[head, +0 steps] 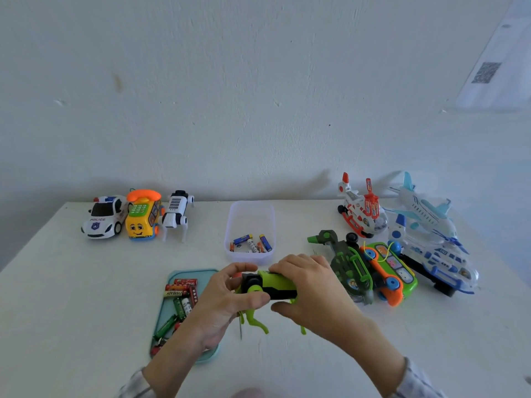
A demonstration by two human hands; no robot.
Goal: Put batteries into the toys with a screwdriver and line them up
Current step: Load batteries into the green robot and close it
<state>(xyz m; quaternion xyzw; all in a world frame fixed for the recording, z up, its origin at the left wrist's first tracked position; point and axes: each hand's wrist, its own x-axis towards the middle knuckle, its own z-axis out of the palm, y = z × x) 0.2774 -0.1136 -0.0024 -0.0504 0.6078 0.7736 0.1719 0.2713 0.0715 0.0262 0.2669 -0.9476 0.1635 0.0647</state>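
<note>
1. The green-and-black plastic robot-dog toy (273, 285) is held just above the white table (86, 297), lower centre of the frame; its long axis runs left to right, legs pointing down toward the viewer.
2. The left hand (227, 297) grips the toy's black wheeled end; the right hand (310, 285) wraps over its other end, thumb beneath.
3. A thin metal screwdriver shaft (240, 330) projects downward below the left hand; who holds it cannot be determined.
4. The teal tray of loose batteries (178, 305) lies just left of the left hand, so that hand is nearer.
5. The clear plastic tub of batteries (250, 234) sits behind the toy.
6. Three toys (138, 216) stand in a row at the left of the frame; unsorted toys (402, 239) cluster at right.
</note>
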